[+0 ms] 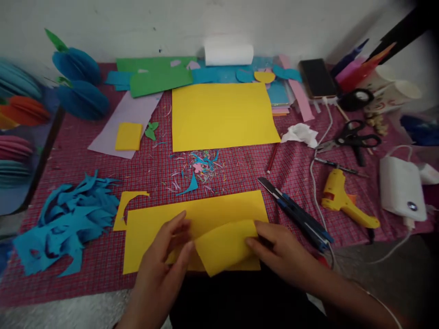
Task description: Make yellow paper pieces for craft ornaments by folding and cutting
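A small yellow piece of paper (pixel 224 249), slightly curved and tilted, is pinched at its right edge between the thumb and fingers of my right hand (pixel 279 244). My left hand (pixel 168 256) is open beside the left edge of that piece, thumb and fingers apart. Whether its fingertips touch the paper I cannot tell. Beneath both hands lies a wide yellow sheet (pixel 144 233), flat on the checked cloth. A curved yellow offcut (pixel 121 212) rests at its upper left corner. Just right of the sheet lies a blue-black utility knife (pixel 295 212), blade toward the sheet.
Blue paper scraps (pixel 75 219) are heaped at left, and small clippings (pixel 204 167) lie behind the sheet. Another yellow sheet (pixel 224 116) is farther back. On the right are scissors (pixel 353 137), a yellow glue gun (pixel 346 198), a white power bank (pixel 401 187) and a loose white cable (pixel 313 178).
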A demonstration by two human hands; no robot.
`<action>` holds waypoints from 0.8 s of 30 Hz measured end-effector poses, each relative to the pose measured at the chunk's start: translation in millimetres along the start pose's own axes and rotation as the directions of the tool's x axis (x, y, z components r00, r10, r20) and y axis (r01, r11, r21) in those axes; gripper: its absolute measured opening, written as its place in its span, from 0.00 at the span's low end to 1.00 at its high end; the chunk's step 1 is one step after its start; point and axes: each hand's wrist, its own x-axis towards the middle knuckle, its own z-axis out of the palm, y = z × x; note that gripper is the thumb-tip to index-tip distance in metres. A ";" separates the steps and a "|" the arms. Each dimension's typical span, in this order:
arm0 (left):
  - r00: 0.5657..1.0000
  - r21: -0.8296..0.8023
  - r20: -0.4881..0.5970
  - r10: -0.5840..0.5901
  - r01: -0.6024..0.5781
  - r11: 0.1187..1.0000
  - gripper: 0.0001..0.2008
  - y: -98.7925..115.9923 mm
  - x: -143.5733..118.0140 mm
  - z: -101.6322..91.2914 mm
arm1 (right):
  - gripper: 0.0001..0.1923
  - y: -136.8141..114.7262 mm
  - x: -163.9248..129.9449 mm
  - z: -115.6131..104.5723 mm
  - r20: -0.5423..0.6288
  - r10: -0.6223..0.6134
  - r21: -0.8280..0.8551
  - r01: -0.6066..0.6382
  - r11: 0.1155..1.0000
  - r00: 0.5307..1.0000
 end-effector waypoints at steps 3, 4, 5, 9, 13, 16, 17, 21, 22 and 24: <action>0.997 -0.080 0.011 -0.073 0.073 0.994 0.17 18.3 14.6 -11.1 | 0.06 -2.3 -0.2 -17.0 -0.101 0.049 0.446 0.001 0.895 0.994; 0.996 -0.122 -0.004 -0.085 0.084 0.989 0.14 23.7 20.1 -13.8 | 0.07 -4.0 1.3 -23.9 -0.171 0.075 0.546 0.031 0.837 0.982; 0.997 -0.181 -0.018 -0.081 0.076 0.981 0.11 28.3 25.8 -15.8 | 0.07 -6.3 3.9 -30.9 -0.256 0.089 0.607 0.088 0.790 0.962; 0.945 -0.499 0.313 -0.089 0.244 0.832 0.24 43.8 49.5 -14.1 | 0.05 -21.9 19.7 -56.5 -0.506 -0.077 0.499 0.364 0.786 0.859; 0.699 -0.547 0.715 -0.006 0.565 0.618 0.34 64.7 65.6 0.5 | 0.08 -33.8 31.2 -70.6 -0.330 -0.521 0.187 0.596 0.781 0.787; 0.776 -0.604 0.631 -0.003 0.493 0.626 0.21 78.6 69.6 12.0 | 0.14 -35.5 34.7 -70.9 -0.139 -0.662 0.065 0.674 0.736 0.737; 0.809 -0.611 0.586 -0.032 0.468 0.638 0.16 81.6 70.2 15.2 | 0.15 -35.9 35.3 -69.4 -0.115 -0.669 0.055 0.677 0.734 0.734; 0.882 -0.599 0.465 -0.074 0.375 0.707 0.13 85.0 70.8 26.1 | 0.11 -42.8 38.1 -58.8 -0.208 -0.626 0.204 0.659 0.724 0.751; 0.896 -0.604 0.441 -0.057 0.343 0.719 0.14 84.4 71.0 28.4 | 0.08 -45.6 39.4 -55.9 -0.254 -0.581 0.241 0.632 0.736 0.773; 0.917 -0.632 0.399 -0.030 0.298 0.716 0.16 82.7 71.7 32.6 | 0.06 -50.5 42.9 -51.2 -0.362 -0.455 0.269 0.558 0.785 0.814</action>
